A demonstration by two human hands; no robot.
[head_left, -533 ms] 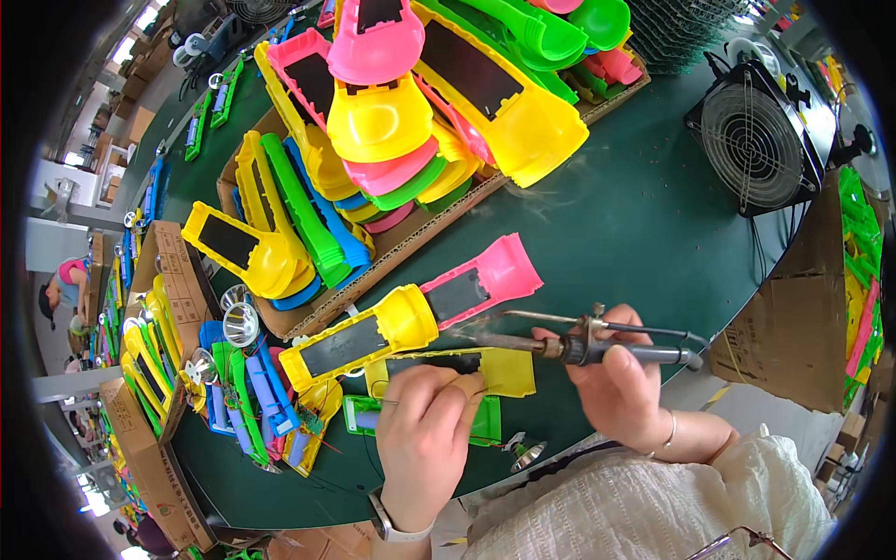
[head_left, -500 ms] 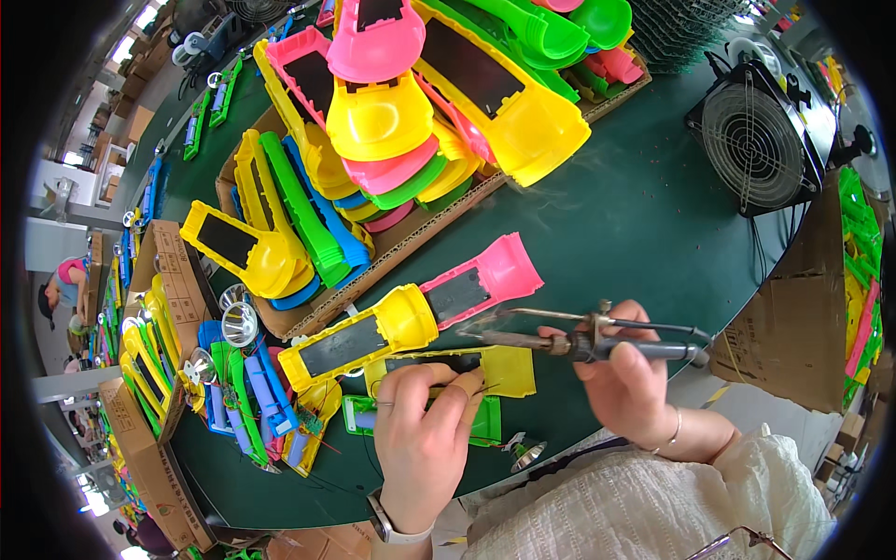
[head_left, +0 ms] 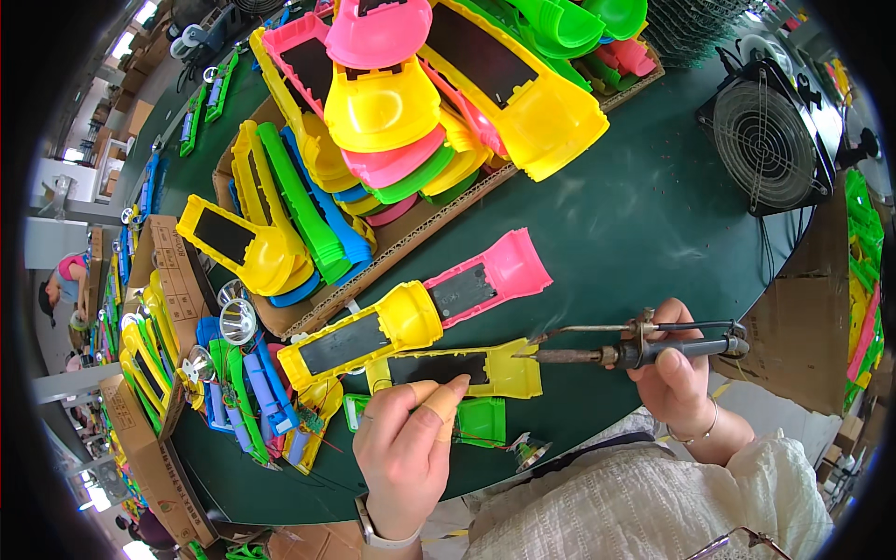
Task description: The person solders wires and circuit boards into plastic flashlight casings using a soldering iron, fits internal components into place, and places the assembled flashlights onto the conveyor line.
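My right hand [head_left: 679, 378] grips a soldering iron [head_left: 635, 353] with a thin metal feed tube above its rod. The iron's tip points left, over the end of a yellow plastic housing [head_left: 515, 373] with a dark panel. My left hand [head_left: 406, 453], its fingertips pinched together with tan coverings on some, is over that housing's near edge; what the pinch holds, if anything, is too small to name. Partly under the hand lies a green housing [head_left: 483, 422] with wires and a small reflector lamp [head_left: 530, 453] beside it. Another yellow housing [head_left: 411, 315] and a pink one [head_left: 465, 289] lie just beyond.
A cardboard box [head_left: 411, 233] heaped with coloured housings stands at the back. Wired blue and green assemblies [head_left: 247, 397] with reflectors lie at left. A black fan [head_left: 765, 140] stands at back right, and faint smoke drifts over the green table [head_left: 616, 233].
My right hand has drawn the soldering iron to the right. My left hand has shifted slightly left and down, its fingertips lifting from the yellow housing's panel. The whole view has shifted a little.
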